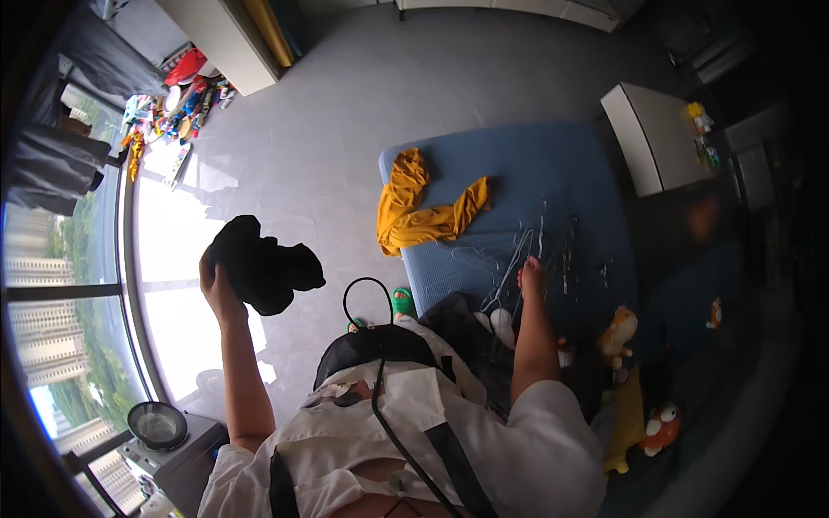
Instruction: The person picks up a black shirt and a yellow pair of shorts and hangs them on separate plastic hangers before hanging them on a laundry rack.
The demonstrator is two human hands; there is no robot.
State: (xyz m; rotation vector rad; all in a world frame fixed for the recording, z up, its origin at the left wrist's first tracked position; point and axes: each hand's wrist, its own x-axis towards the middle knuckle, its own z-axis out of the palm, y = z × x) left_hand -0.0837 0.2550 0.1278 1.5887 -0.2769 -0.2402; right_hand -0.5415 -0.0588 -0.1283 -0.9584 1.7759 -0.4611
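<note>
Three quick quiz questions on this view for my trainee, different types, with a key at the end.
1. Which hand holds the black cloth?
2. True or false: the yellow cloth lies on the blue mattress.
3. Fill in: the things nearest the right hand are thin ______.

Key:
1. The left hand.
2. True.
3. Hangers.

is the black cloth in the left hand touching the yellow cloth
Apart. The head view shows grey floor between the black cloth, held in the left hand, and the yellow cloth on the mattress.
</note>
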